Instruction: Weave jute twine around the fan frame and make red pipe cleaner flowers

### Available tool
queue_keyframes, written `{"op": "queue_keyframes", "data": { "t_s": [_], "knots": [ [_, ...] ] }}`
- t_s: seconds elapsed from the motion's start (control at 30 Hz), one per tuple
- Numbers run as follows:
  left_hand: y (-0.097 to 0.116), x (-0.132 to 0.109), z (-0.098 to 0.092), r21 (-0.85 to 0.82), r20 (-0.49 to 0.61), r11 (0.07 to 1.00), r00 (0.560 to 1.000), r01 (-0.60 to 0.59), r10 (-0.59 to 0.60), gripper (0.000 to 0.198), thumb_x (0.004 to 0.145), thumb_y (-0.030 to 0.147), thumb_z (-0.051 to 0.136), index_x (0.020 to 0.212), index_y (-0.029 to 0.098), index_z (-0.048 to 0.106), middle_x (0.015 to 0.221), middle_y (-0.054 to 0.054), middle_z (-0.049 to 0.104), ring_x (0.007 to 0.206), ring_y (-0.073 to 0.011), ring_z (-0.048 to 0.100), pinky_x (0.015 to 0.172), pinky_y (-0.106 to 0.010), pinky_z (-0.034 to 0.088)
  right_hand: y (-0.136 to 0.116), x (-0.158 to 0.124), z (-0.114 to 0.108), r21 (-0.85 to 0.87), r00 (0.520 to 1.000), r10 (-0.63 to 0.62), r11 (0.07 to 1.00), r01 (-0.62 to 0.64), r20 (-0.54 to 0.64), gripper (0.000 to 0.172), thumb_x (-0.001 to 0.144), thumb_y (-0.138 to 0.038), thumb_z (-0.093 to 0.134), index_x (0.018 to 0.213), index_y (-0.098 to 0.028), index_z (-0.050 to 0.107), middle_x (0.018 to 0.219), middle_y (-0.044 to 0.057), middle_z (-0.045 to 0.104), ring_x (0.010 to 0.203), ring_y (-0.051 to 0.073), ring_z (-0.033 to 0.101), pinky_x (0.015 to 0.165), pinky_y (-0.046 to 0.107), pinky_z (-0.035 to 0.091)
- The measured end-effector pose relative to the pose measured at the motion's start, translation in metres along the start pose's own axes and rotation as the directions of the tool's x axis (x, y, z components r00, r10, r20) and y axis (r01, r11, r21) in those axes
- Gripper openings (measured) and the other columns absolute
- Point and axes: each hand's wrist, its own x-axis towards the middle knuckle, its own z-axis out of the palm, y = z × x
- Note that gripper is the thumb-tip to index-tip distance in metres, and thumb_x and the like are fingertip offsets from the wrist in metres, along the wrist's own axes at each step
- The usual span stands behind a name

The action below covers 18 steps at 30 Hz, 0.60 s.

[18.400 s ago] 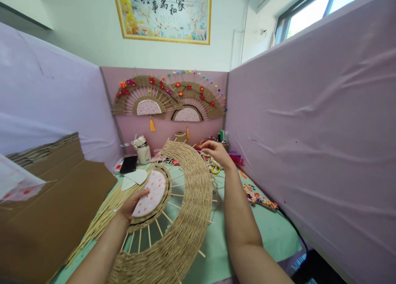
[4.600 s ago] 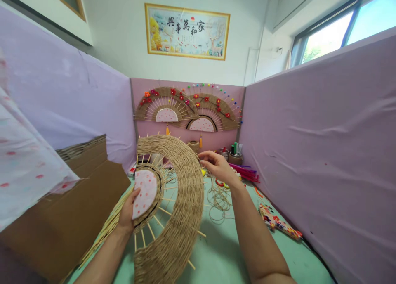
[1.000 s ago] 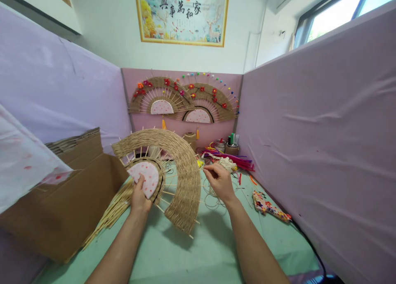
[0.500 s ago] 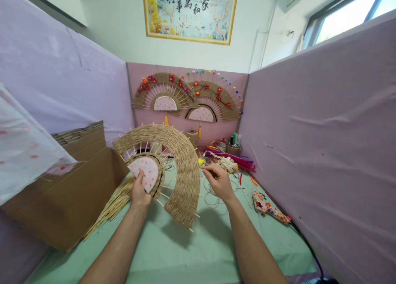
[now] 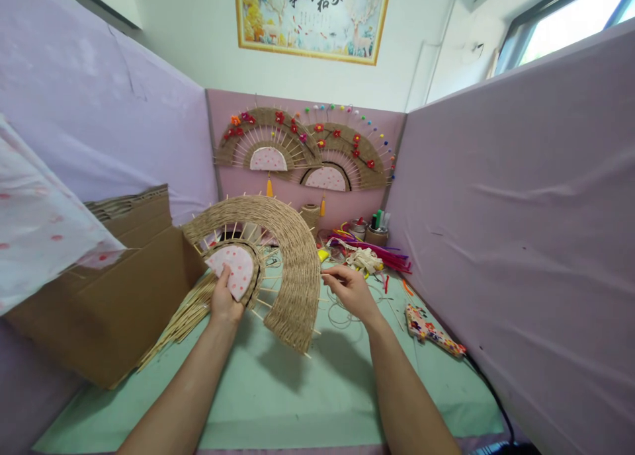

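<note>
A woven twine fan [image 5: 297, 276] with thin wooden sticks is raised over the table, tilted so its arc faces right. My left hand [image 5: 227, 303] grips it at the base, thumb pressed on the dotted half-round centre [image 5: 241, 270]. At the fan's right outer edge, my right hand [image 5: 351, 292] pinches the tip of a protruding stick [image 5: 324, 274] between thumb and fingers. Other stick ends poke out along the rim. A dark line runs around the dotted centre.
A cardboard box [image 5: 99, 316] and a bundle of sticks [image 5: 183, 313] lie left. Behind are a twine spool [image 5: 310, 217], pipe cleaners [image 5: 387, 255] and cans of pens [image 5: 377, 233]. A flower-patterned object [image 5: 431, 329] with a cord lies right. Two finished fans [image 5: 278, 121] hang behind.
The camera view has tipped slightly downward. My right hand's fingertips have come closer to the fan's rim, at a stick tip. My left hand keeps its hold.
</note>
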Motion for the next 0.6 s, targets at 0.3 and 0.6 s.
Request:
{"op": "queue_keyframes", "data": {
  "t_s": [0.3, 0.6],
  "knots": [
    [-0.009, 0.005, 0.0, 0.035, -0.033, 0.999, 0.999, -0.01, 0.011, 0.025, 0.083, 0.023, 0.054, 0.106, 0.017, 0.063, 0.098, -0.008, 0.07, 0.093, -0.0167, 0.065, 0.084, -0.032, 0.053, -0.015, -0.032, -0.004, -0.284, 0.994, -0.106, 0.954, 0.1, -0.006, 0.025, 0.088, -0.034, 0.047, 0.084, -0.019, 0.067, 0.072, 0.006, 0.063, 0.067, 0.016, 0.054, 0.063, 0.028, 0.041],
    [-0.011, 0.011, 0.023, 0.101, -0.079, 0.993, 0.994, -0.067, 0.075, 0.033, 0.081, 0.025, 0.055, 0.114, 0.021, 0.056, 0.1, -0.005, 0.068, 0.088, -0.0149, 0.066, 0.08, -0.03, 0.053, -0.018, -0.04, -0.002, -0.418, 0.974, -0.19, 0.9, 0.122, -0.124, 0.023, 0.089, -0.031, 0.047, 0.102, -0.019, 0.063, 0.086, 0.008, 0.06, 0.078, 0.018, 0.057, 0.071, 0.029, 0.043]
  ]
}}
